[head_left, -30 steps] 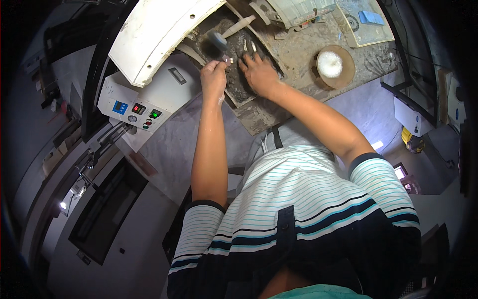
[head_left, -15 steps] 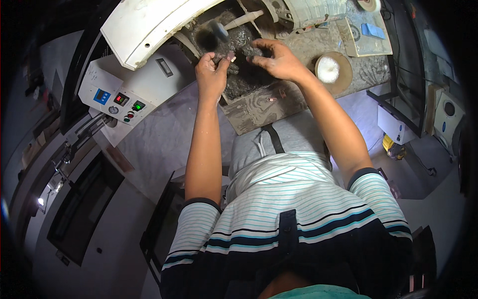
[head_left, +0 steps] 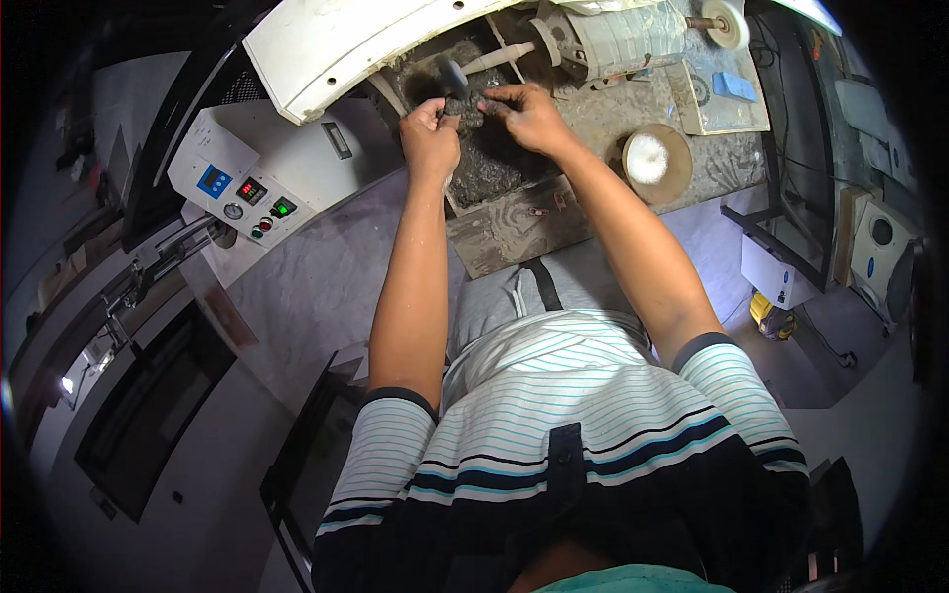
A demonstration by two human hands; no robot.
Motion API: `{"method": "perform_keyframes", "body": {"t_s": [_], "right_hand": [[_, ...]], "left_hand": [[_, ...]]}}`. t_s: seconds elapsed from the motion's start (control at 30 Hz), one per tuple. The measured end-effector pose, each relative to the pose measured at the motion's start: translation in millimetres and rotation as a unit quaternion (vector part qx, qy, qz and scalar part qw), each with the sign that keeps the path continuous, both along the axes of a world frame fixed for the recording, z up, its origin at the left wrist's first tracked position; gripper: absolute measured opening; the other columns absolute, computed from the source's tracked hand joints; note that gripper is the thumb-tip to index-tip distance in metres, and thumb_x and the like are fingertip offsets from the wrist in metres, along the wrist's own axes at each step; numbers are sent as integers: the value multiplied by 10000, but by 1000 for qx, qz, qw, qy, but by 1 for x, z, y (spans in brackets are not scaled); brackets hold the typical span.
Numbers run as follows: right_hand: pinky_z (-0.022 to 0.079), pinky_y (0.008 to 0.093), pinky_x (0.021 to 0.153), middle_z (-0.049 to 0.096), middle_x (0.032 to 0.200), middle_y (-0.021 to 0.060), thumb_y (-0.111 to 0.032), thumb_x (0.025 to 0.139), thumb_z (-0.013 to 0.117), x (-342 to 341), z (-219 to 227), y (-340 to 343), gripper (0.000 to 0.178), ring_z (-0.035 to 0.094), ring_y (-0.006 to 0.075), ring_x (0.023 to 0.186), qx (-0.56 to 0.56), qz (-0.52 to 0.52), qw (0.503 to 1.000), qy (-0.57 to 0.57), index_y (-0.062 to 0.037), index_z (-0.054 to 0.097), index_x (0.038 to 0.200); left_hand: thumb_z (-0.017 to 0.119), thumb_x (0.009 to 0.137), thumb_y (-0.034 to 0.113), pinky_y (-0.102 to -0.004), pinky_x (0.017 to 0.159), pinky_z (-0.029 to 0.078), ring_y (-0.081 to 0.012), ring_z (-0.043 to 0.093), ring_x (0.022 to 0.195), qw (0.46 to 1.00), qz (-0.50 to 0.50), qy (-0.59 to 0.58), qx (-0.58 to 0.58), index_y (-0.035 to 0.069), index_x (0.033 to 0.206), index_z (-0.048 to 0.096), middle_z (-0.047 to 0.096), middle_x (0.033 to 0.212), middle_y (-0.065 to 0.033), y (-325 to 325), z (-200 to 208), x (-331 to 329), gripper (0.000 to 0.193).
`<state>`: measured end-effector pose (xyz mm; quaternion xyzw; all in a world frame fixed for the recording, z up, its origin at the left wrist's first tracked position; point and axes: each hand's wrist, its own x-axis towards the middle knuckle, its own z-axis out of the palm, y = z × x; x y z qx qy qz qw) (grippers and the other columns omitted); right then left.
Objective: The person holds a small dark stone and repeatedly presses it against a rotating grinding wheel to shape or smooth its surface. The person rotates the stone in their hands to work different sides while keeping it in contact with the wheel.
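My left hand (head_left: 431,148) and my right hand (head_left: 535,121) meet over a trough of wet dark-grey slurry (head_left: 486,163). Between their fingertips is a lump of dark wet slurry (head_left: 465,111). Left fingers and thumb are pinched round a small piece coated in it, whose shape I cannot make out. My right fingers, smeared grey, press slurry against that piece from the other side. Just beyond the fingertips is a dark polishing wheel (head_left: 453,72), blurred at its edge, on a pale tapered spindle (head_left: 500,57). The spindle runs right to a plastic-wrapped motor (head_left: 633,42).
A white hood (head_left: 346,51) arches over the trough. On the left stands a control panel (head_left: 240,205) with lit displays. The dirty bench holds a tan bowl (head_left: 675,163) with something round and white inside, a blue block (head_left: 733,86) in a tray, and a white buffing wheel (head_left: 729,24).
My right hand has moved left with its clump of slurry and now meets my left hand below the wheel. The pale, pinkish piece in my left fingers is now covered over.
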<state>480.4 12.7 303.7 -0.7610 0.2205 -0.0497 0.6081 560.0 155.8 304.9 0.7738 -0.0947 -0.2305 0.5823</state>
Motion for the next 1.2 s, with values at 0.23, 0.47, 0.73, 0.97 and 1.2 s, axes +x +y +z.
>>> {"method": "perform_keyframes", "body": {"t_s": [0.23,0.47,0.73,0.97,1.2], "right_hand": [[497,316,846,666,1014,189,-47,811,582,17,-1,-3,259,661,283,974,-81,-16,996,27,-22,682,1048],[506,357,839,652,954,220,-69,775,576,10,5,-1,294,639,357,935,-114,-1,993,25,-53,691,1044],[479,397,889,648,975,232,-176,781,607,18,17,7,300,618,378,971,-139,19,988,56,-50,688,1041],[397,406,1007,607,1102,289,-335,746,613,51,-24,6,587,503,413,1152,-320,115,940,-15,110,577,1128],[458,411,948,575,1146,214,-301,732,642,-5,-18,53,473,497,392,1144,-473,280,834,-42,9,638,1090]], "left_hand": [[589,773,-55,-253,655,453,-137,590,738,996,63,67,15,-131,963,624,658,831,-107,-19,1,11,208],[590,762,-54,-263,638,439,-137,563,717,978,109,170,-57,-137,980,634,654,826,-107,-9,-5,13,237],[598,778,18,-329,704,479,-216,639,778,992,10,-1,123,-105,989,649,681,858,-182,0,12,24,249],[609,818,-8,-293,563,443,-143,608,627,990,68,-94,84,-55,943,639,659,742,-129,18,10,8,137],[604,849,-51,-204,526,383,-36,511,613,991,106,-80,26,-64,932,632,618,745,-20,25,14,-2,89]]}}
